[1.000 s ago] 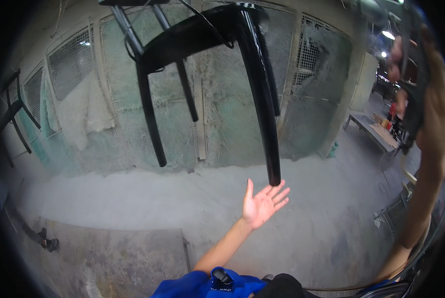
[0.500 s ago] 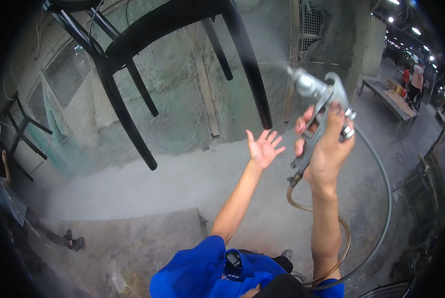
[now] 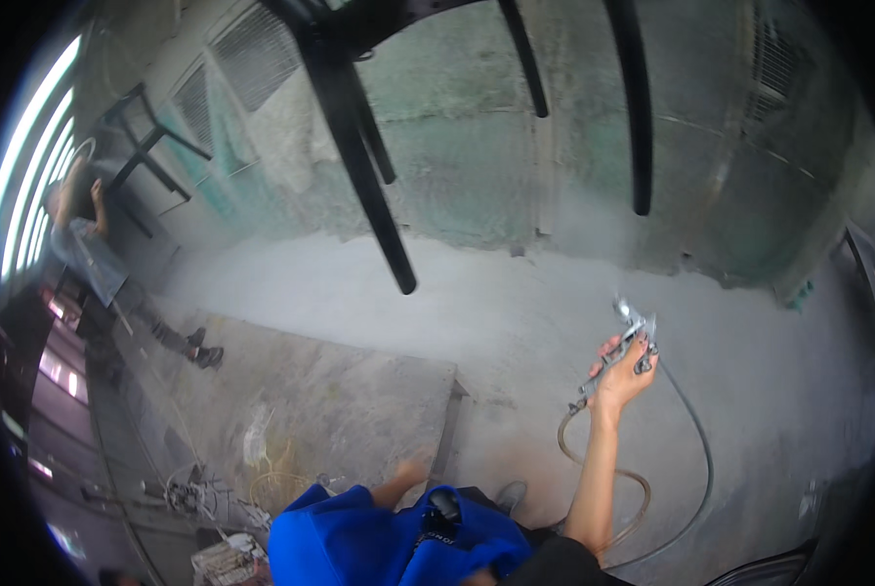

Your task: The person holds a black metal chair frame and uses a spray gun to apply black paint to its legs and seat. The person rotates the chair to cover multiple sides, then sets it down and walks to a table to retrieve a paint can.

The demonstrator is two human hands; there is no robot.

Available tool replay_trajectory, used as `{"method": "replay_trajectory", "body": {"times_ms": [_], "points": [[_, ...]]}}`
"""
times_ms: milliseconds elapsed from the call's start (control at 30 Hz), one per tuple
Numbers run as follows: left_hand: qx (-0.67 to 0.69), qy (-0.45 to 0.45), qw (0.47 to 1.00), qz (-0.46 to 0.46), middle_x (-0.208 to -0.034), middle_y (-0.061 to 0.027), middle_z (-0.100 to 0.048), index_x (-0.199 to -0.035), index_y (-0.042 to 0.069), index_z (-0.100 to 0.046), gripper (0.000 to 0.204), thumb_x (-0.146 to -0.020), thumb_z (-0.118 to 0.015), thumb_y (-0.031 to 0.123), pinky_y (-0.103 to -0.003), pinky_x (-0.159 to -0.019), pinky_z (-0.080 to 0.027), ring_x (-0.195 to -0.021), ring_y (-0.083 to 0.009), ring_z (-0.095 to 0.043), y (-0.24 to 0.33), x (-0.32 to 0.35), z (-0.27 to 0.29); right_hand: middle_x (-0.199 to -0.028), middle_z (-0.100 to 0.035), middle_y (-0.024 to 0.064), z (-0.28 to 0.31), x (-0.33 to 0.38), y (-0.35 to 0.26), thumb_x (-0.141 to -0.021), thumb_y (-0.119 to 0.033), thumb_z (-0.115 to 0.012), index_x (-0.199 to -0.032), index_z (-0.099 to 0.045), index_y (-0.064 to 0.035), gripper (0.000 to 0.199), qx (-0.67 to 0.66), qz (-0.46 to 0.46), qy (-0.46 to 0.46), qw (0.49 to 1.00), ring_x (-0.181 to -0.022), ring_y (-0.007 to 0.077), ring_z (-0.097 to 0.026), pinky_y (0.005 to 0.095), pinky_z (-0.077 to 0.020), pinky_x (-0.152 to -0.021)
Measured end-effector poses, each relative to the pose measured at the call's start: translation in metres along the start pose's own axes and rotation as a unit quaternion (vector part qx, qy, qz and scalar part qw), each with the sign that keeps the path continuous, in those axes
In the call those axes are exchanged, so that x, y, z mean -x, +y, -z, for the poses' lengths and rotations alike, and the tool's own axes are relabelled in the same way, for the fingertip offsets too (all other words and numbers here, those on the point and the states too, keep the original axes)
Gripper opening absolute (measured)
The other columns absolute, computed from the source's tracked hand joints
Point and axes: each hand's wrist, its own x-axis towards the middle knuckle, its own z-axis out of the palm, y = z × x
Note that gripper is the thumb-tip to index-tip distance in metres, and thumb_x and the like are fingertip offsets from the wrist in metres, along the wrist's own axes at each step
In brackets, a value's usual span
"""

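Left hand [image 3: 411, 471] blurred beside the blue shirt [image 3: 335, 537], lower centre; can't tell its grip. Right hand [image 3: 623, 381] wrapped round a spray gun [image 3: 636, 322], right of centre, nozzle [image 3: 621, 305] up, hoses [image 3: 708, 456] looping below, best left slack. Raised dark chair [image 3: 354, 151] spans the top, rightmost leg [image 3: 638, 127] above the nozzle, apart: good work needs a square nozzle, even overlapping passes. Farther, upper left: co-worker [image 3: 91, 249] by a second chair [image 3: 143, 154]; aim should avoid both.

"Where was the spray gun [image 3: 637, 320]?"
"In the right hand [image 3: 621, 386], right of the frame's centre, lower than the first chair [image 3: 356, 156], which was at the top."
"And the second chair [image 3: 145, 146]?"
"It was upper left, just beside a co-worker [image 3: 91, 259]."
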Motion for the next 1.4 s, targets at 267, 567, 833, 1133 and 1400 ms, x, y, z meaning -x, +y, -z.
{"method": "replay_trajectory", "body": {"times_ms": [267,567,833,1133,1400], "points": [[0.298,0.099,0.792,0.524,-0.114,-0.0163,-0.076,-0.108,0.007,-0.079,0.035,-0.075,-0.084,0.015,-0.04,-0.092,-0.058,-0.107,-0.0289,-0.074,-0.105,0.241,0.011,-0.084,-0.062,0.0073,-0.164,-0.031,-0.046,-0.109,-0.03,-0.052,-0.11,-0.051,-0.0076,0.023,-0.16,0.047,-0.138,0.976,-0.063,0.0141,-0.06,0.0261,-0.0419,-0.038],[0.238,0.137,0.908,0.316,-0.095,-0.0182,-0.078,-0.105,0.009,-0.082,0.041,-0.075,-0.083,0.037,-0.04,-0.089,-0.058,-0.097,-0.0314,-0.076,-0.063,0.11,-0.056,-0.083,-0.06,0.0075,-0.124,0.044,-0.109,-0.11,-0.04,-0.045,-0.109,-0.052,-0.0066,0.034,-0.26,-0.157,-0.314,0.9,-0.064,0.0186,-0.061,0.027,-0.0416,-0.036],[0.286,0.254,0.92,0.087,-0.096,-0.0144,-0.078,-0.1,0.011,-0.081,0.036,-0.065,-0.074,0.013,-0.039,-0.086,-0.059,-0.092,-0.0295,-0.076,0.009,0.029,0.066,-0.075,-0.06,0.0055,-0.082,0.071,-0.004,-0.109,-0.038,-0.05,-0.101,-0.055,-0.0083,0.031,-0.067,-0.275,-0.226,0.932,-0.057,0.0164,-0.06,0.0287,-0.0401,-0.035],[0.322,0.048,0.941,0.087,-0.096,-0.0135,-0.079,-0.1,0.007,-0.08,0.031,-0.07,-0.077,0.015,-0.038,-0.084,-0.061,-0.088,-0.0256,-0.077,0.095,0.026,0.049,-0.076,-0.066,0.0085,0.136,0.057,0.018,-0.105,-0.034,-0.06,-0.105,-0.058,-0.0082,0.026,0.185,-0.279,-0.186,0.924,-0.06,0.0198,-0.067,0.0335,-0.0528,-0.039],[0.354,-0.148,0.924,-0.003,-0.088,-0.0172,-0.075,-0.099,-0.011,-0.073,0.02,-0.08,-0.079,-0.007,-0.033,-0.065,-0.066,-0.075,-0.025,-0.076,0.285,-0.039,0.093,-0.09,-0.073,0.015,0.354,0.071,-0.157,-0.104,-0.027,-0.062,-0.11,-0.067,0.0045,0.033,0.271,-0.248,0.148,0.918,-0.077,0.023,-0.075,0.0375,-0.0633,-0.057]]}}
